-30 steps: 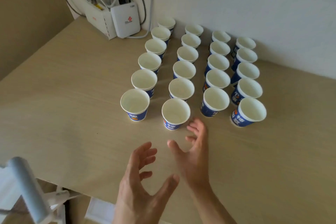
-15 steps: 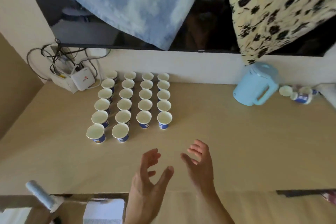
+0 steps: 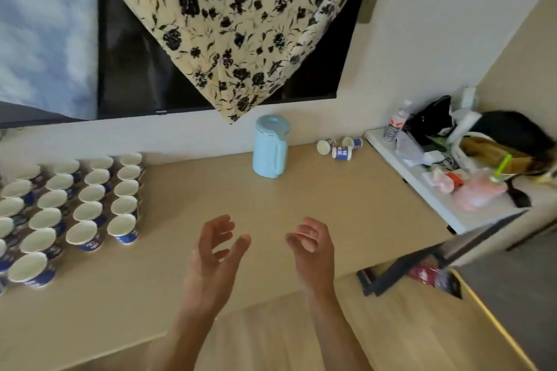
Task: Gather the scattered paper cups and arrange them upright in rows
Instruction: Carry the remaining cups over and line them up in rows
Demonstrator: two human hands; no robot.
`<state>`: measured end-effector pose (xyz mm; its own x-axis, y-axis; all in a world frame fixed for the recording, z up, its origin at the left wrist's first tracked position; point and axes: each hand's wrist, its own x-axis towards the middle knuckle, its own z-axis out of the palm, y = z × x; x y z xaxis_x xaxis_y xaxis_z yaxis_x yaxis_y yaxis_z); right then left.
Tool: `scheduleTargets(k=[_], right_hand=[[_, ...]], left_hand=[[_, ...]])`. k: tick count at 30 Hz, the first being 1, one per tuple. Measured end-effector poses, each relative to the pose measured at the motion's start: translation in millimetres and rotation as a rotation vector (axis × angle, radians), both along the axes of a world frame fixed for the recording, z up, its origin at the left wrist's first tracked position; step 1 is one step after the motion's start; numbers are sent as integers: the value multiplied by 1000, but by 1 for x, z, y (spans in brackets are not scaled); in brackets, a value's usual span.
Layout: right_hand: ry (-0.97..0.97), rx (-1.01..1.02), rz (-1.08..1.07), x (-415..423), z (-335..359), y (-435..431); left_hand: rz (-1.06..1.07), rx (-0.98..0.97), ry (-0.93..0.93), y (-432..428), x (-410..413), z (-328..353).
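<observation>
Several white-and-blue paper cups (image 3: 83, 235) stand upright in rows on the left of the beige table (image 3: 271, 205). Three more paper cups (image 3: 342, 153) lie tipped over at the far right of the table, against the wall. My left hand (image 3: 215, 253) and my right hand (image 3: 312, 247) hover side by side over the middle of the table, fingers loosely curled, holding nothing. Both are well short of the tipped cups and to the right of the rows.
A light blue jug (image 3: 270, 146) stands near the wall between the rows and the tipped cups. A white side table (image 3: 437, 199) cluttered with bags and bottles adjoins on the right. Patterned cloth hangs over a dark screen above.
The view has swung right and away from the rows, bringing the jug and the tipped cups into view. Both hands stay empty and have drawn apart a little.
</observation>
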<state>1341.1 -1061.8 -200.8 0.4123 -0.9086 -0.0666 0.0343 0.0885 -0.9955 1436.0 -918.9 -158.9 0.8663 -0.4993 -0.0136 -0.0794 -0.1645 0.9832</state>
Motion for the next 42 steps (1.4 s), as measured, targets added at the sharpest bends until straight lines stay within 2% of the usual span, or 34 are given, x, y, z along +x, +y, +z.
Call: scheduleTargets(k=[9,20,24,34,38,42], right_hand=[[15,23,-104,-40,-7,-119],[223,-8,-96,-50,-31,-295],[315,-25,-15,-29,-39,-348],[723,-511,504,80,-102,-504],[928,-755,603,126,-127,-569],[1046,-940,667,159,-154,-614]], left_hand=[[-161,-20,-33,-150,-19,9],[-273,3,-14,-331,-13,-8],[-250,58,-6,-373,-8,-12],[43,149,88,-465,0,-28],[140,197,124,-492,6,-38],[197,244,161,-510,7,-52]])
